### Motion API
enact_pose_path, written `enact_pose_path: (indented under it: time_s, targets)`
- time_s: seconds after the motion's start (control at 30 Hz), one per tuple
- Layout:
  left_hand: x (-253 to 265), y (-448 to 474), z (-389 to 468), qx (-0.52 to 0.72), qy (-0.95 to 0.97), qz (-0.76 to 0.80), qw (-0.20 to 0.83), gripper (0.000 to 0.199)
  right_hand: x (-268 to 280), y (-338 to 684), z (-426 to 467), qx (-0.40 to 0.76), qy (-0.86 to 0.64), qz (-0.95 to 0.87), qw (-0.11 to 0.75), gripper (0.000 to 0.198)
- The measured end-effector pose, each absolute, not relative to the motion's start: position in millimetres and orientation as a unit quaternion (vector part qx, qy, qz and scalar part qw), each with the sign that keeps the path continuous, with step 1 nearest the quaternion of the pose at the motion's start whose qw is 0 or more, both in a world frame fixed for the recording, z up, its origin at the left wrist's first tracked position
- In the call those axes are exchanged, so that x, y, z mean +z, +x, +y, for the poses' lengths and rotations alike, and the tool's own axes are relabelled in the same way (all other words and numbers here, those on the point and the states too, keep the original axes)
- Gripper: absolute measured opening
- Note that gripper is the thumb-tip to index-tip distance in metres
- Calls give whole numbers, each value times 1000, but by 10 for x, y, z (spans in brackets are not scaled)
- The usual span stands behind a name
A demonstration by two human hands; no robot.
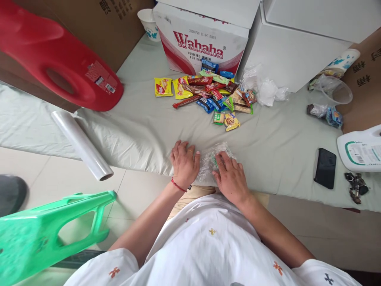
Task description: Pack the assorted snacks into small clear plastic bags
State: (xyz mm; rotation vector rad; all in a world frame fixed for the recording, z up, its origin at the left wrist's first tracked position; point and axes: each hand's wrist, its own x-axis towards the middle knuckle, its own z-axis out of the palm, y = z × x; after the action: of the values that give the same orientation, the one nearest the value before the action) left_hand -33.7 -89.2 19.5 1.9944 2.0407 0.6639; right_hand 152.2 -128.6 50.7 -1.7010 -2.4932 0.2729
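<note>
A crumpled clear plastic bag [207, 163] with a bit of green print lies at the front edge of the cloth-covered table. My right hand [230, 174] rests on the bag's right part, fingers stretched over it. My left hand [185, 163] lies flat on the cloth at the bag's left side, fingers loosely spread, with a red string bracelet at the wrist. Beyond both hands is a pile of wrapped snacks [205, 85]. Two small packets, one green and one a yellow cookie packet [231, 121], lie nearest to my hands.
White crumpled plastic [264, 87] sits right of the snacks, before a Wahaha carton [202, 43]. A red jug [98, 89] and a plastic film roll [81, 145] are left. A phone [325, 168], keys [356, 186] and white bottle [361, 151] lie right. A green stool [74, 208] stands lower left.
</note>
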Motion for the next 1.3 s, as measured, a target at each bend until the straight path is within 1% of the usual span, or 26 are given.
enact_pose_path:
  time_s: [0.07, 0.13, 0.2, 0.27, 0.37, 0.4, 0.43, 0.53, 0.57, 0.63, 0.7, 0.77, 0.8, 0.87, 1.0, 1.13, 1.2, 1.3]
  targets:
    - [224, -324, -902, 186, 705, 675, 109, 30, 495, 1497, -1382, 100, -542, -834, 36, 61]
    - [263, -327, -942, 153, 728, 657, 120, 23, 468, 1470, -1457, 126, -519, -845, 20, 60]
    - [303, -343, -1000, 133, 742, 642, 138, 20, 440, 1458, -1489, 156, -510, -846, 21, 60]
    - [336, -355, -1062, 131, 740, 641, 156, 26, 424, 1476, -1472, 185, -518, -834, 50, 63]
    - [361, -334, -1124, 112, 715, 671, 160, 47, 425, 1555, -1385, 231, -512, -817, 126, 68]
    - [365, -318, -1129, 97, 706, 683, 157, 50, 430, 1589, -1352, 245, -505, -814, 148, 70]
    - [369, -302, -1125, 81, 702, 690, 157, 48, 437, 1623, -1321, 257, -500, -810, 166, 71]
    - [405, -278, -1065, 60, 705, 681, 189, 25, 462, 1723, -1254, 298, -503, -788, 194, 70]
    - [430, -282, -1036, 72, 702, 677, 211, 24, 469, 1754, -1241, 316, -505, -778, 200, 69]
    - [505, -295, -971, 125, 662, 677, 297, 28, 472, 1811, -1227, 349, -505, -759, 215, 66]
    - [607, -291, -898, 191, 562, 664, 455, 31, 460, 1855, -1221, 374, -500, -747, 228, 63]
    - [718, -233, -803, 245, 430, 613, 615, 34, 435, 1880, -1217, 388, -493, -742, 236, 63]
    - [767, -179, -745, 269, 371, 583, 670, 34, 422, 1885, -1214, 395, -490, -740, 239, 63]
    - [838, -24, -615, 318, 284, 544, 723, 32, 401, 1889, -1202, 409, -489, -730, 247, 65]
    - [845, 338, -395, 374, 218, 527, 731, 23, 405, 1907, -1141, 452, -500, -683, 282, 67]
    - [749, 512, -386, 395, 263, 520, 710, 20, 392, 1954, -1057, 540, -491, -590, 344, 61]
    - [685, 512, -439, 402, 292, 506, 705, 25, 341, 1961, -1024, 589, -483, -528, 375, 57]
    - [561, 475, -515, 392, 356, 501, 685, 42, 232, 1910, -998, 623, -479, -440, 434, 54]
